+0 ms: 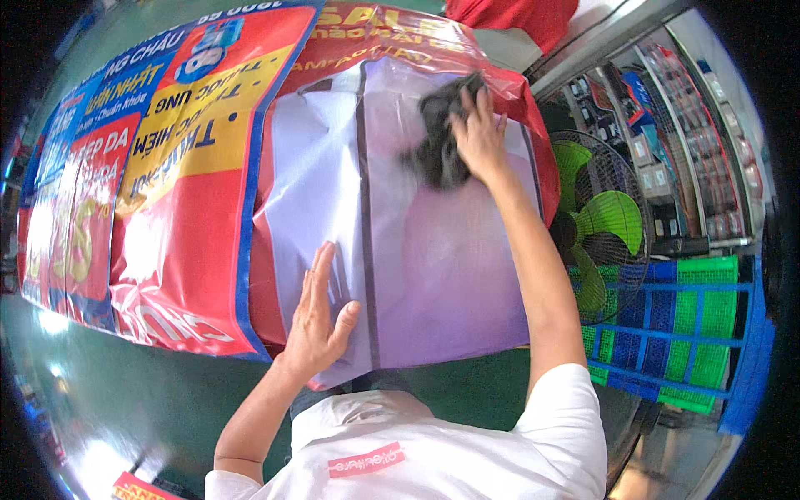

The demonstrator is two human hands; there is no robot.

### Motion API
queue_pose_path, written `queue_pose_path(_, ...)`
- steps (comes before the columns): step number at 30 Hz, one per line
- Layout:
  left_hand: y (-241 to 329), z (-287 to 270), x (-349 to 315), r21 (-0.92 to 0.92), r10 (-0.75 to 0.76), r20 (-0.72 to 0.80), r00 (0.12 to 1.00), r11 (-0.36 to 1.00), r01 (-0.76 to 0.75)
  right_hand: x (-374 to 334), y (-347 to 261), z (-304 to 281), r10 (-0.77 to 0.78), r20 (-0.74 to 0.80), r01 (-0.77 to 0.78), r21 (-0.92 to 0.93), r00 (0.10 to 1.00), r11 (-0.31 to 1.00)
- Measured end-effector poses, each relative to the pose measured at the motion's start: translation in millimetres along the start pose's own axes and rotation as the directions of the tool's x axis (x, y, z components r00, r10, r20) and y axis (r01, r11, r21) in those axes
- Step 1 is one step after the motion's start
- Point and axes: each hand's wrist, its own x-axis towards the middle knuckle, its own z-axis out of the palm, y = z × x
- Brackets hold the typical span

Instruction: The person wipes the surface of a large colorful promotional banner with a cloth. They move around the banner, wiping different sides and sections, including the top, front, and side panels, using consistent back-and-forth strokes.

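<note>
A dark cloth [440,133] lies bunched under my right hand [481,137], blurred by motion, near the far right part of a purple-and-white printed sheet [467,275]. My right fingers press over the cloth's edge. Flat on the sheet's near left part rests my left hand [321,321], its fingers stretched out and thumb apart, holding nothing. A dark vertical strip [364,217] runs down the sheet just right of that hand. Beneath the sheet, red printed banner material [279,100] covers the table.
On the left, a glossy red, blue and yellow banner [175,225] drapes over the table. A fan with green blades [612,221] stands close at the right edge. Beyond it are packed display shelves [667,142]. A blue-and-green woven lounger [667,325] sits at the right.
</note>
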Motion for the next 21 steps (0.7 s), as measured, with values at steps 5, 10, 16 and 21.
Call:
queue_pose_path(5,5,17,-3,0.261,0.015,0.054,0.998,0.965,-0.029,-37,-35,-12,-0.559,0.090,0.460,0.469,0.824,0.754)
queue_pose_path(10,8,31,-1,0.177,-0.030,-0.011,0.999,0.984,0.032,-93,-79,-35,-0.812,0.144,0.600,0.604,0.566,0.525)
queue_pose_path(16,27,36,2,0.186,-0.020,-0.023,1.000,0.982,0.024,53,-57,38,-0.601,-0.109,0.576,0.459,0.792,0.676)
queue_pose_path(21,26,37,3,0.179,-0.017,0.040,0.999,0.984,0.010,74,116,0,0.044,0.365,-0.033,-0.037,0.930,0.999)
